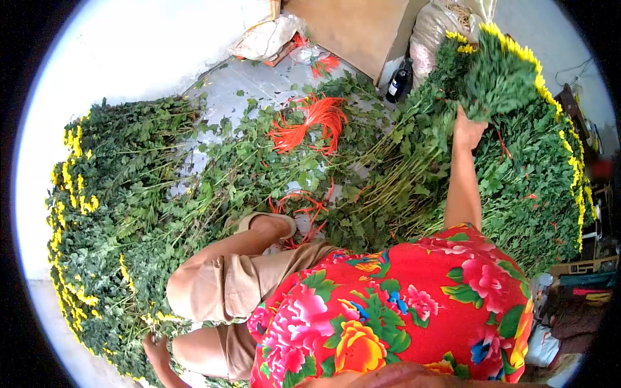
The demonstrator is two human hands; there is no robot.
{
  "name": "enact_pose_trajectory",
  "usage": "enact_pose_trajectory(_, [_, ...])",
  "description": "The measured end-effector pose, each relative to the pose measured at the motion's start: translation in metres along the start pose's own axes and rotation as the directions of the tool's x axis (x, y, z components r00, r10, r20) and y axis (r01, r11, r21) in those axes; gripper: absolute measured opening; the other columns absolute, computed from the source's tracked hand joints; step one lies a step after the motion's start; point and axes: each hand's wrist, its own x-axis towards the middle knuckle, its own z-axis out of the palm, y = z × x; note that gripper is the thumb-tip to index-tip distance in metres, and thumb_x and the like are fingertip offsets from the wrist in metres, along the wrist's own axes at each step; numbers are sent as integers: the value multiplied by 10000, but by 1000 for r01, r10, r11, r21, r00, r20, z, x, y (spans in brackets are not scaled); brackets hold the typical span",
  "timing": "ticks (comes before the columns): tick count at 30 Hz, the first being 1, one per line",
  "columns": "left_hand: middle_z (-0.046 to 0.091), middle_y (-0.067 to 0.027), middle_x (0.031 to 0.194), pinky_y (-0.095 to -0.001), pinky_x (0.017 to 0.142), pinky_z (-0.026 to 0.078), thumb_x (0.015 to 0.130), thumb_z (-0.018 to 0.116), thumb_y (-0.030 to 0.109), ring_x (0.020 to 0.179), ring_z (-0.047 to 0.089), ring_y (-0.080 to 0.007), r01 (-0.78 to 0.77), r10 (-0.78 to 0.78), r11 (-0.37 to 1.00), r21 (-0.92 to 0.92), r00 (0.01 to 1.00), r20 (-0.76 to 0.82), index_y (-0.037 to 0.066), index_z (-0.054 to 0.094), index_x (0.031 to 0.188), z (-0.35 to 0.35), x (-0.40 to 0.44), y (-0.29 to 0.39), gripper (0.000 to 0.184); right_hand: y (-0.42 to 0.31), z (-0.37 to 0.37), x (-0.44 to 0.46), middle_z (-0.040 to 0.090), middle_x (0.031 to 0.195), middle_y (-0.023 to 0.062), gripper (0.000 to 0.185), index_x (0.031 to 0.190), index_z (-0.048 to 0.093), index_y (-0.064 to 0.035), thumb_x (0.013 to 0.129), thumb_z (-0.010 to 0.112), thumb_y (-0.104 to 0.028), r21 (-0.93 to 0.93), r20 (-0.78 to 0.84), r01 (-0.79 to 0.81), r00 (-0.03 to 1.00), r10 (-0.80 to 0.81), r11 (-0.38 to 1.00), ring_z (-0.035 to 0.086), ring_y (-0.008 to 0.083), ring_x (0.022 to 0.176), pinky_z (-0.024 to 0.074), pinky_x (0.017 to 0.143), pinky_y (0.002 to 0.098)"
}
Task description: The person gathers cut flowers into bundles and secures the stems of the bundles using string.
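My right hand is closed around the stems of a leafy bunch of yellow chrysanthemums, lifted over the heap at the right and slightly blurred. Low on the left, my left hand has its fingers bent around chrysanthemum stems beside my knee; its fingertips are partly hidden by leaves. Around it spreads the left heap of chrysanthemums, yellow heads toward the outer edge. Another heap of chrysanthemums lies under my right arm, some with red ties.
Red plastic strips lie on the stems in the middle, with more near my sandal. A dark bottle stands by a stuffed sack. At the back are a brown board and a white bag.
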Motion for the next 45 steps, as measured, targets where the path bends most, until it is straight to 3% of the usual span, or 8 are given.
enact_pose_trajectory(3, [588,-149,1130,-356,944,429,910,646,207,1088,546,-210,-59,81,923,-380,996,43,-20,552,1181,-38,-16,123,366,68,48,49,509,1358,180,759,1475,377,-174,890,513,-639,-424,111,-95,982,156,901,558,337,1160,468,919,481])
enact_pose_trajectory(5, [568,-164,1335,-370,1061,403,954,578,223,1232,535,-264,-235,246,652,-721,965,-92,-49,517,1325,-39,-27,166,464,102,69,102,483,1358,310,651,1556,161,-194,1000,342,-481,-605,562,498,820,-109,622,586,399,1103,474,827,520])
enact_pose_trajectory(18, [623,-166,1197,-345,954,456,884,632,146,1089,602,-236,-601,728,-137,-787,478,-491,-48,552,1263,-98,-273,221,433,-3,58,42,515,1330,281,614,1417,345,-56,916,527,-361,-289,547,665,705,-451,689,550,393,1159,430,936,476])
enact_pose_trajectory(23, [629,-160,1166,-336,909,478,862,655,119,1043,617,-227,-577,699,-93,-812,543,-466,-55,551,1248,-92,-265,229,436,-104,92,-13,528,1320,269,601,1364,416,-3,884,598,-315,-50,481,847,485,-730,530,536,391,1180,413,978,459])
enact_pose_trajectory(28, [634,-154,1136,-327,865,499,841,678,93,998,633,-217,-537,621,-14,-843,656,-428,-61,551,1234,-93,-237,189,441,-186,119,-236,540,1309,258,588,1310,487,50,851,669,-269,453,457,876,-68,-887,166,523,389,1202,396,1020,442])
enact_pose_trajectory(35, [642,-131,1065,-314,807,526,832,688,34,918,656,-196,27,138,370,-928,987,84,-58,552,1214,-59,-163,143,416,-161,144,-643,605,1209,246,535,1264,541,9,833,696,-267,885,202,310,-927,-315,-347,570,409,1120,452,954,456])
enact_pose_trajectory(37, [639,-115,1052,-312,806,528,857,649,-6,914,658,-189,219,108,420,-880,951,289,-35,564,1198,-57,-143,136,352,-143,155,-726,581,1227,269,639,1320,458,37,810,726,-240,893,-3,103,-972,-234,-439,548,429,1139,451,953,455])
enact_pose_trajectory(45, [665,-130,970,-315,723,525,872,644,127,820,634,-158,433,-42,519,-737,874,484,-38,586,1162,55,-12,80,338,-57,189,-872,478,1346,228,795,1443,292,3,832,746,-225,793,410,522,-839,-359,-315,443,411,1253,308,1070,568])
